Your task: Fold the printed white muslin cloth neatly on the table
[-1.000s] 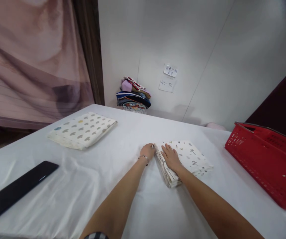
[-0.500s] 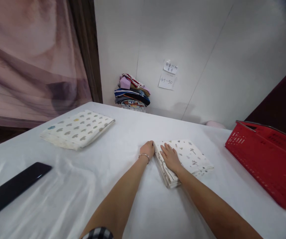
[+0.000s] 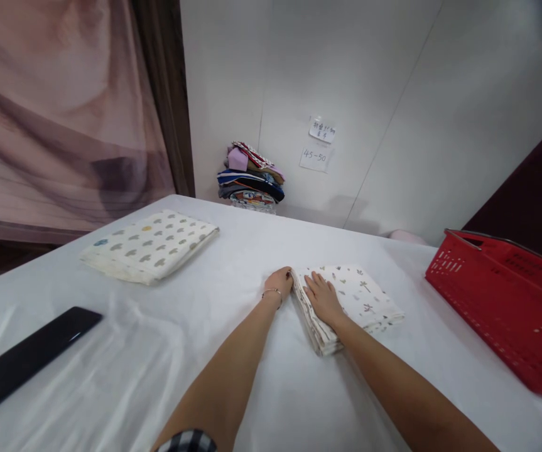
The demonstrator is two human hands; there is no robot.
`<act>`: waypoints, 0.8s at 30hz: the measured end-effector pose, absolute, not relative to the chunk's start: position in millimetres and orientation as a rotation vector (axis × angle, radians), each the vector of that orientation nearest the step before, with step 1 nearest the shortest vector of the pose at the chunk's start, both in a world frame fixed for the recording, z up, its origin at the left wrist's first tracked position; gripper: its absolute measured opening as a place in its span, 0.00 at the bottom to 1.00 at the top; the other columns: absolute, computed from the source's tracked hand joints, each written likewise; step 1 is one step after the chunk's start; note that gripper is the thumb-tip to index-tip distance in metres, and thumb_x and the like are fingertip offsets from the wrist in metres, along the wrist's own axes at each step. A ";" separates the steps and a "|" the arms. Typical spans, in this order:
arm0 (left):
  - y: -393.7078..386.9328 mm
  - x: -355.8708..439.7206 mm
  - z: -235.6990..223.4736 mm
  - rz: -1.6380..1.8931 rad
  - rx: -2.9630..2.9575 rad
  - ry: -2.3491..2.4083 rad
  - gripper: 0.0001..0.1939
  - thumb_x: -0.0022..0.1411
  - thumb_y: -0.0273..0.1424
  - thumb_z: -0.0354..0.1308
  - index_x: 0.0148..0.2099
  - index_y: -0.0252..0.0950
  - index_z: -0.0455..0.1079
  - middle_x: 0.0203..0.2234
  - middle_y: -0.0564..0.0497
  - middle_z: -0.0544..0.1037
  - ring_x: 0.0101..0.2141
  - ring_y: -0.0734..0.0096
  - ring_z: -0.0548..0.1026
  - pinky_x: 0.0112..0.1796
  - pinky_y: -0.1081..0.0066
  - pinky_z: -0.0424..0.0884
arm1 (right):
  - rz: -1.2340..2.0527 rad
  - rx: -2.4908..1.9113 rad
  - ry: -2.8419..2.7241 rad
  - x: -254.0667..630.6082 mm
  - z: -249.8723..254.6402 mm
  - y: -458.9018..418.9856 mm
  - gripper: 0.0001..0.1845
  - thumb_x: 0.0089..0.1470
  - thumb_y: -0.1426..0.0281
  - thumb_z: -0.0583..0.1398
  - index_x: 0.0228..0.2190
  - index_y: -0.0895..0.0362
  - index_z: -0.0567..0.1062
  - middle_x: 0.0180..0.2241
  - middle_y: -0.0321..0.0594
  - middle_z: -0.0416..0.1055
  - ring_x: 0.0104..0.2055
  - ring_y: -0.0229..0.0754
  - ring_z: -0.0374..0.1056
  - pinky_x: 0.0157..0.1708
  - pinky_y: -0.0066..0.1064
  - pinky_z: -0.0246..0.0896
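Observation:
A white cloth with small palm-tree prints lies folded in several layers on the white-covered table. At its far left corner, my left hand pinches the folded edge; a thin bracelet circles that wrist. My right hand lies flat on top of the same cloth, fingers spread, close to its left edge. Further left on the table sits another folded cloth, cream with grey cloud-like shapes, which neither hand touches.
A red plastic basket stands at the right. On the left lies a long black flat object. Behind the table's far edge rises a stack of folded fabrics against the wall, near paper notes. A pink curtain hangs at left.
Both hands keep almost the same place on the folded cloth. The left fingers have shifted very slightly at the corner; the whole view has moved a little.

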State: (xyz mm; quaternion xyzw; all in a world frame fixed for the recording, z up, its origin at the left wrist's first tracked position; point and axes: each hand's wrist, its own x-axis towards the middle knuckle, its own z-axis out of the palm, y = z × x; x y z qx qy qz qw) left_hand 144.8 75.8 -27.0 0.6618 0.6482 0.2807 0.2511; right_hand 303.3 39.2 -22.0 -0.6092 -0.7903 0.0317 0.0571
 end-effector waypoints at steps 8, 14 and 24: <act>88.6 150.0 -28.6 0.812 1.532 1.882 0.13 0.58 0.32 0.47 0.42 0.41 0.70 0.39 0.49 0.76 0.38 0.67 0.73 0.36 0.72 0.65 | 0.081 -1.842 -2.402 299.5 -19.9 38.0 0.26 0.61 0.60 0.37 0.57 0.52 0.54 0.62 0.41 0.42 0.63 0.43 0.37 0.57 0.42 0.34; 89.9 144.2 -30.9 0.871 1.572 1.819 0.12 0.56 0.30 0.48 0.40 0.40 0.71 0.38 0.51 0.77 0.37 0.71 0.73 0.37 0.75 0.65 | 0.084 -1.790 -2.405 299.4 -19.8 36.6 0.27 0.61 0.59 0.36 0.57 0.52 0.55 0.62 0.41 0.43 0.63 0.44 0.38 0.57 0.43 0.35; 86.2 146.4 -32.0 0.954 1.505 1.827 0.13 0.57 0.30 0.48 0.42 0.42 0.70 0.38 0.53 0.77 0.36 0.72 0.73 0.36 0.76 0.65 | 0.040 -1.786 -2.433 298.2 -20.0 34.0 0.26 0.60 0.61 0.38 0.57 0.52 0.54 0.62 0.41 0.44 0.63 0.44 0.38 0.57 0.43 0.36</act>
